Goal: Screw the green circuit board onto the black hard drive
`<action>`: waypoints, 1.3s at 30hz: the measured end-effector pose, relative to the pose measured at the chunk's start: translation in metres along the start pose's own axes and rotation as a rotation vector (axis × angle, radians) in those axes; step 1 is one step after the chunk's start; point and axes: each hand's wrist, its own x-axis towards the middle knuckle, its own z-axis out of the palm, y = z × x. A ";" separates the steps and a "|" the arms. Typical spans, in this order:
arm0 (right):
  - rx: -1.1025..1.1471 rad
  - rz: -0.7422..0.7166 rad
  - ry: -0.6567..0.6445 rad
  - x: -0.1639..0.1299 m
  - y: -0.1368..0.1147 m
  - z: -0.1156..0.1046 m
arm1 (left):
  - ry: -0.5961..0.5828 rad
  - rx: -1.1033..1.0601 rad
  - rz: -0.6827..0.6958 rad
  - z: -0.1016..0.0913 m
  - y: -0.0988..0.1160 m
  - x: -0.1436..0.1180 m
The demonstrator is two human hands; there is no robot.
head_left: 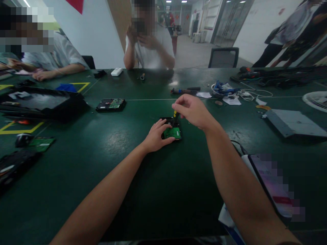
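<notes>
A hard drive (176, 133) with a green circuit board lies on the table in front of me, circuit side up. My left hand (157, 135) grips it from the left, thumb along the near edge and fingers over the far part, covering its left side. Above it, my right hand (188, 108) is closed around the top of a yellow and black screwdriver (175, 116). The screwdriver stands nearly upright, its lower end over the drive's black casing. Whether the tip sits in a screw is too small to tell.
Another hard drive (111, 104) lies to the left, beyond it a black tray-like casing (43, 103). At right are a phone (270, 183), a grey metal box (296, 122) and tangled cables (224, 89). Two people sit across and at left; others stand at far right.
</notes>
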 end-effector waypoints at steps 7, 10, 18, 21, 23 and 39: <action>0.077 -0.025 -0.126 -0.003 -0.005 -0.001 | 0.006 0.011 0.004 0.001 -0.001 0.000; 0.091 -0.038 -0.143 -0.003 -0.004 -0.003 | 0.009 0.006 0.005 0.001 0.000 0.000; -0.007 0.006 -0.003 -0.001 0.000 -0.002 | -0.010 0.006 -0.009 -0.001 0.000 0.000; -0.008 0.016 -0.025 -0.002 -0.002 -0.001 | -0.008 0.003 -0.010 0.000 0.000 0.000; 0.006 0.007 -0.055 -0.002 -0.004 -0.001 | -0.003 0.002 -0.006 0.001 -0.001 0.000; -0.004 -0.003 -0.008 0.001 0.003 -0.002 | 0.003 0.002 -0.003 0.001 0.000 0.000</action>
